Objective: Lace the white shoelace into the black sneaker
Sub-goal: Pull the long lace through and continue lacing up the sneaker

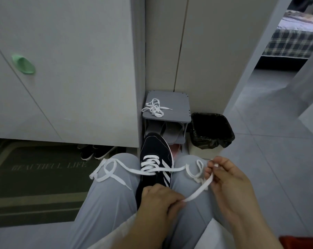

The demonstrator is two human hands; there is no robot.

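Black fabric sneaker with white side stripes [155,150]: wedged between grey-trousered knees [107,194], toe far. Flat white shoelace [179,170]: part-laced (loose end draped over left knee). Left hand [157,200] pinches the right strand; right hand [231,182] pinches its tip.

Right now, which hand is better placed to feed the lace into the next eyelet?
Left, probably: the left hand pinches the shoelace close by the sneaker; the right hand holds it farther off.

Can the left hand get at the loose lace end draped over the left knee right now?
Probably yes: the loose lace end lies uncovered beside the black sneaker, but the left hand must first release the shoelace stretch it pinches.
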